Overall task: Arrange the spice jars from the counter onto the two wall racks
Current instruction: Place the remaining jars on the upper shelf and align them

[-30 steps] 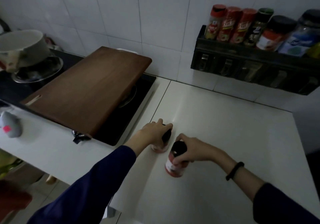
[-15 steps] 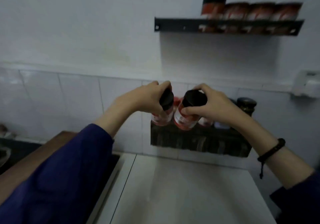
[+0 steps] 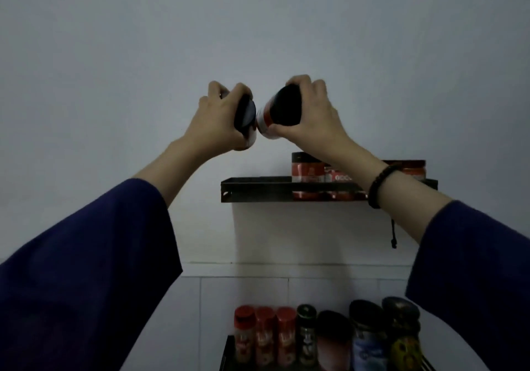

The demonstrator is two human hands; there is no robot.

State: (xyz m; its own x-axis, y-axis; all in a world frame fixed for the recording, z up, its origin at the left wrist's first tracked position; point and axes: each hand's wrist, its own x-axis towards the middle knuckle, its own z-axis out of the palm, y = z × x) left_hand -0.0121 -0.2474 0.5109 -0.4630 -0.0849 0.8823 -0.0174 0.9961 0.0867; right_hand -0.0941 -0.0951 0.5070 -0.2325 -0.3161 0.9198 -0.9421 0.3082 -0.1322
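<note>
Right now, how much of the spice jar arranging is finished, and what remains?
Done: the lower rack already holds a full row of jars, and the upper rack has several at its right end. In hand: the left hand and right hand each grip one black-lidded jar, raised above the upper rack. Left: setting both on its bare left part. The counter is out of view.

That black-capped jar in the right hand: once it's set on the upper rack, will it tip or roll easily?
Probably stable upright: the jar looks squat, like the jars already standing on the upper rack. On its side the round body would likely roll. The right hand carries it tilted in a fingertip grip, so it seems light.
</note>
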